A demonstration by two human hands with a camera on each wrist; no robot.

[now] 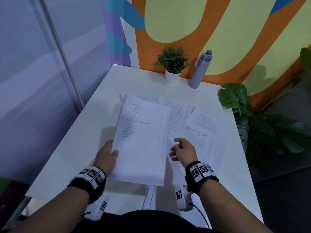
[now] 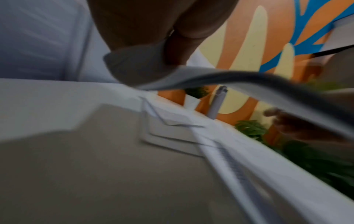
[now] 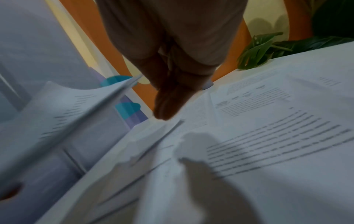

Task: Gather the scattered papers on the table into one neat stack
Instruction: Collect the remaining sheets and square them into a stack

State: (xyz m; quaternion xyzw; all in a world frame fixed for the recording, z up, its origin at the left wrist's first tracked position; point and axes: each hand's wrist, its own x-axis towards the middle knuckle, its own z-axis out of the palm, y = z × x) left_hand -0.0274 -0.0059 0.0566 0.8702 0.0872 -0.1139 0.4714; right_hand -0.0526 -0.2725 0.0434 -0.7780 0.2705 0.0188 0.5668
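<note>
Left hand (image 1: 107, 155): pinching the held sheaf of papers (image 1: 143, 138) at its left edge, thumb lying on top, lifting it above the white table (image 1: 70, 148).
Right hand (image 1: 183, 148): hovering with fingers loosely spread, gripping nothing.
Loose papers (image 1: 200, 130): lying overlapped on the table's right half.
Behind: potted plant (image 1: 173, 64) standing beside lilac water bottle (image 1: 200, 69).

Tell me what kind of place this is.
Probably an office or study corner: a white table strewn with printed papers, a small potted plant and a water bottle against a painted mural wall.
</note>
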